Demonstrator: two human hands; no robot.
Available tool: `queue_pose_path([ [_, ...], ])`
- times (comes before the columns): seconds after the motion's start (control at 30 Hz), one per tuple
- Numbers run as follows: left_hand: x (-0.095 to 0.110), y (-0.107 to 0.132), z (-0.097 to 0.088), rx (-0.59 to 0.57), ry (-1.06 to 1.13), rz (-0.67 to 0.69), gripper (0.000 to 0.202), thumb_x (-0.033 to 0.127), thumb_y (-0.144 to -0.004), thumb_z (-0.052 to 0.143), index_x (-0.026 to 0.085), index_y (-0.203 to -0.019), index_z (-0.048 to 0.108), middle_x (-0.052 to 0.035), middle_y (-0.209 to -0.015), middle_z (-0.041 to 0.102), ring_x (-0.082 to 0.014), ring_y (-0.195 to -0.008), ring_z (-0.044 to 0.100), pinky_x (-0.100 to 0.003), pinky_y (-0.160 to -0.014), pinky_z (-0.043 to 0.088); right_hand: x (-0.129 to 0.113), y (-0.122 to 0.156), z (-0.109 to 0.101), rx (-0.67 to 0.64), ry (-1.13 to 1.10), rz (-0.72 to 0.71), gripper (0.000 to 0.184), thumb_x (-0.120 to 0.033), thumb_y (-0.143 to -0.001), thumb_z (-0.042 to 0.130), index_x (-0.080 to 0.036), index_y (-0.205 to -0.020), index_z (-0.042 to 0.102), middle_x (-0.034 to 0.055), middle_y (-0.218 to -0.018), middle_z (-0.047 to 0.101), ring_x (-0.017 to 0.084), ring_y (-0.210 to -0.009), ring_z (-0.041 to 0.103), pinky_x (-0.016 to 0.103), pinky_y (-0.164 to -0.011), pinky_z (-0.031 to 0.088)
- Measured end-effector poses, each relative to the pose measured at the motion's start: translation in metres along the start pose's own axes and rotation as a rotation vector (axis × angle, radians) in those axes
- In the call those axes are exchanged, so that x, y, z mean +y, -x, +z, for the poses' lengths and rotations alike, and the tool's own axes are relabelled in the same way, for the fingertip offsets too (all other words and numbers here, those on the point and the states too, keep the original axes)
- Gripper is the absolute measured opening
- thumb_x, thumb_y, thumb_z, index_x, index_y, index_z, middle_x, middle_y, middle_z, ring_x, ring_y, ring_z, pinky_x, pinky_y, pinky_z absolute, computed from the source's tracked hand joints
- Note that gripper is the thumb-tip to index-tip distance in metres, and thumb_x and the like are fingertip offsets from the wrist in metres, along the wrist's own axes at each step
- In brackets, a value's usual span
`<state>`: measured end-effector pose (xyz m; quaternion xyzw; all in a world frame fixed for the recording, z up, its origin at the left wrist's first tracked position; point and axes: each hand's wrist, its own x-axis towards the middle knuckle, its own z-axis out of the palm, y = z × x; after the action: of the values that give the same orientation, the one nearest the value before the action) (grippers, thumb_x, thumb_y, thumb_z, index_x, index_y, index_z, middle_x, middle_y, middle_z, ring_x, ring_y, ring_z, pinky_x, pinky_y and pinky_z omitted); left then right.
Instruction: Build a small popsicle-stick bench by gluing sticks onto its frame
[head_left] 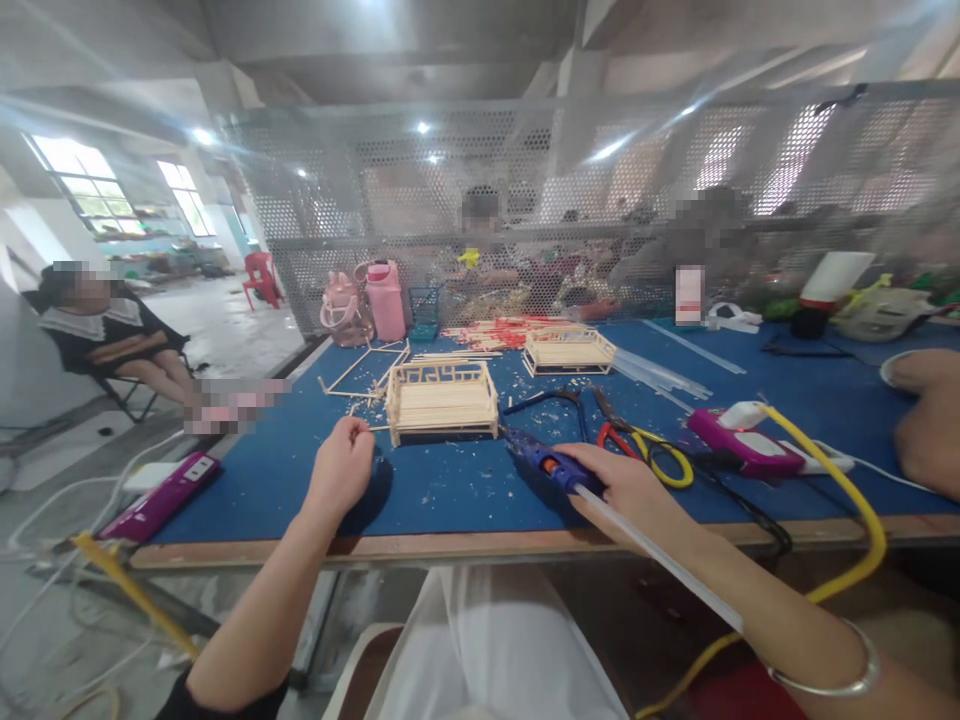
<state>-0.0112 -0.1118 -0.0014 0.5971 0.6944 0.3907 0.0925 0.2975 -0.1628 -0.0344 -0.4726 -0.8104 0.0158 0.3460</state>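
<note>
My left hand (345, 465) is closed in a pinch at the left side of a small wooden stick bench (442, 400). A thin wooden stick (380, 428) runs from its fingertips toward the bench. With my right hand (619, 485) I grip a blue hot glue gun (551, 465); a long clear glue stick (660, 560) trails out of its back. The gun's nozzle points at the bench's lower right corner, close to it. The bench stands upright on the blue mat, its patterned backrest at the far side.
A second wooden bench (570, 352), a loose stick frame (367, 368), red-tipped sticks (499, 332) and clear glue sticks (660, 372) lie behind. Pliers (615, 425) and purple power strips (742, 443) rest nearby. Another person's arm (930, 420) is at right; someone sits at left.
</note>
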Motion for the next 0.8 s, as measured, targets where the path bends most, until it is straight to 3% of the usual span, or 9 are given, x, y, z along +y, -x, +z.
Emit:
queue_pose_path([
  [0.1,0.003,-0.006,0.004,-0.139,-0.213,0.059,0.030,0.037,-0.067,0.056,0.019,-0.090,0.062,-0.0029,-0.068,0.062,-0.0218,-0.068,0.057,-0.027,-0.059,0.038,0.005,0.005,0.003,0.012,-0.005,0.022,0.039,-0.019,-0.073,0.049,-0.021,-0.110,0.061,0.0057,-0.103,0.070,0.020,-0.089,0.067,0.030,-0.081,0.052],
  [0.17,0.005,-0.011,0.008,-0.169,-0.215,0.085,0.035,0.039,-0.063,0.062,0.019,-0.091,0.065,-0.0048,-0.073,0.065,-0.0225,-0.071,0.058,-0.027,-0.059,0.037,0.008,0.008,0.004,0.021,-0.010,0.034,0.038,-0.021,-0.073,0.050,-0.022,-0.110,0.061,0.0057,-0.102,0.070,0.020,-0.087,0.067,0.031,-0.080,0.053],
  [0.3,0.012,-0.020,0.011,-0.170,0.053,0.023,0.024,0.039,-0.061,0.064,0.017,-0.070,0.067,0.0016,-0.049,0.054,-0.0144,-0.050,0.048,-0.023,-0.050,0.031,0.007,0.012,0.002,0.058,-0.028,0.052,0.032,-0.028,-0.077,0.049,-0.021,-0.105,0.061,0.0070,-0.097,0.071,0.021,-0.083,0.068,0.031,-0.075,0.054],
  [0.47,0.024,-0.017,0.011,-0.110,0.373,-0.089,0.033,0.048,-0.057,0.068,0.015,-0.063,0.068,0.0061,-0.039,0.040,-0.0078,-0.039,0.032,-0.022,-0.043,0.020,0.001,0.014,-0.006,0.154,-0.064,0.147,0.030,-0.040,-0.082,0.048,-0.023,-0.104,0.060,0.0061,-0.087,0.072,0.022,-0.075,0.069,0.030,-0.064,0.054],
  [0.57,0.028,-0.009,0.015,-0.084,0.537,-0.163,0.036,0.049,-0.056,0.069,0.015,-0.066,0.067,0.0076,-0.037,0.035,-0.0063,-0.036,0.028,-0.021,-0.039,0.017,0.000,0.012,-0.009,0.237,-0.065,0.150,0.034,-0.044,-0.083,0.046,-0.022,-0.103,0.062,0.0080,-0.094,0.072,0.025,-0.086,0.068,0.034,-0.072,0.054],
  [0.7,0.028,0.007,0.024,-0.116,0.793,-0.250,0.039,0.051,-0.055,0.069,0.015,-0.066,0.060,0.0112,-0.037,0.026,-0.0035,-0.034,0.018,-0.019,-0.036,0.012,-0.002,0.003,-0.009,0.213,-0.046,0.169,0.040,-0.050,-0.086,0.040,-0.021,-0.098,0.066,0.0089,-0.096,0.071,0.026,-0.093,0.066,0.036,-0.083,0.051],
  [0.8,0.026,0.020,0.027,-0.092,0.884,-0.280,0.041,0.052,-0.053,0.071,0.015,-0.064,0.056,0.0118,-0.038,0.026,-0.0028,-0.034,0.018,-0.018,-0.035,0.013,-0.006,-0.004,-0.008,0.220,-0.019,0.148,0.040,-0.047,-0.087,0.040,-0.021,-0.106,0.063,0.0090,-0.102,0.070,0.026,-0.098,0.064,0.035,-0.083,0.051],
])
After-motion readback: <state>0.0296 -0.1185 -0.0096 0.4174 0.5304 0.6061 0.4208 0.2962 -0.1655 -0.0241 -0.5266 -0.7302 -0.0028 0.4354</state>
